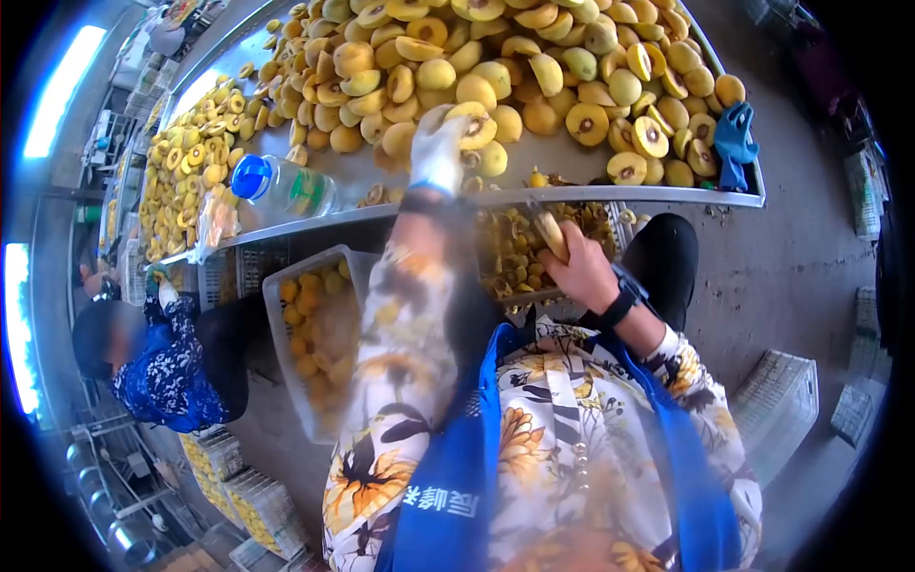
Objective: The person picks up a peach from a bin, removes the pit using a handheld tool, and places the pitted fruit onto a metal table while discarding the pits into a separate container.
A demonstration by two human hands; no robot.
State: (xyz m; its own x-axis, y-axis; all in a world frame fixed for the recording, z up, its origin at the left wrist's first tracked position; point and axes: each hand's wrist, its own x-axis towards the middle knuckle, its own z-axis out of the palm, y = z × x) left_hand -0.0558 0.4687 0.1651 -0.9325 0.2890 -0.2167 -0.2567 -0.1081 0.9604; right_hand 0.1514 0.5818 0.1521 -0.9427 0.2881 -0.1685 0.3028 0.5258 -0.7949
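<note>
My left hand (438, 153), in a white glove, reaches over the metal table's near edge. Its fingers are closed on a yellow peach half (477, 128), whose cut face with a brown centre shows. Whole and halved yellow peaches (434, 74) are heaped just beyond it. My bare right hand (583, 270), with a dark band on the wrist, grips a wooden-handled tool (550, 236) pointing up toward the table edge. The tool's tip is too small to make out. Below that hand is a crate (522, 250) of peach pieces and scraps.
A plastic bottle with a blue cap (281, 183) lies on the metal table (610, 197). A blue glove (735, 145) hangs at the table's right corner. To the left, a white crate (276, 329) holds peaches, and another person (176, 367) sits beyond it. A pale crate (777, 405) stands at right.
</note>
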